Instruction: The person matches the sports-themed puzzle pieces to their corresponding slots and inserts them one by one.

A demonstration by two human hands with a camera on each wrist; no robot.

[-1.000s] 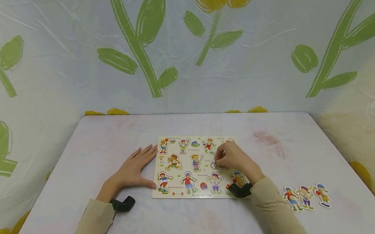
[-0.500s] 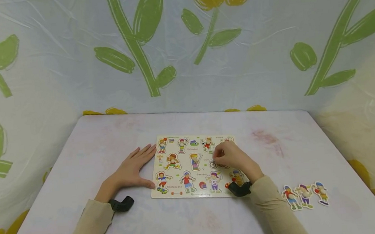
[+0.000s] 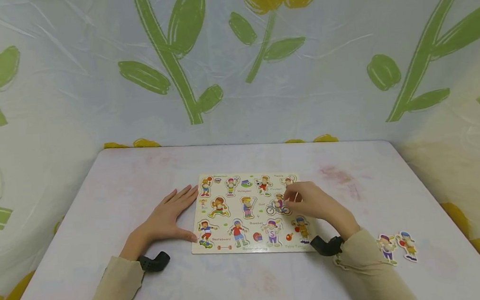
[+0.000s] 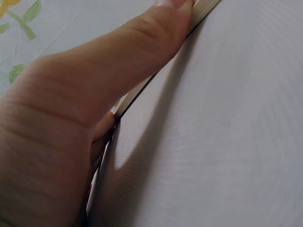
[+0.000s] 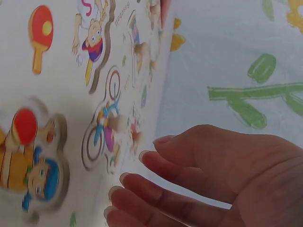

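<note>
A cream puzzle board [image 3: 223, 232] with sports figures lies on the table. My left hand [image 3: 166, 218] spreads its fingers at the board's left side; in the left wrist view its thumb [image 4: 161, 28] lies against the board's edge [image 4: 139, 90]. My right hand [image 3: 315, 203] hovers just right of the cyclist piece [image 3: 278, 206], holding nothing, its fingers loosely bent and apart from the board in the right wrist view. The cyclist piece sits in its recess. Figures with recessed outlines, such as the table tennis player [image 5: 28, 165], show along the bottom row.
Two loose figure pieces, a baseball player [image 3: 387, 247] and a table tennis player [image 3: 408, 245], lie on the table [image 3: 260, 286] right of the board. My right sleeve [image 3: 367, 255] covers the spot beside them. A flower-patterned curtain [image 3: 325, 99] stands behind.
My right hand has let go of the cyclist piece and moved right, uncovering it. The right sleeve now hides a third loose piece that showed before. The left hand stays at the board.
</note>
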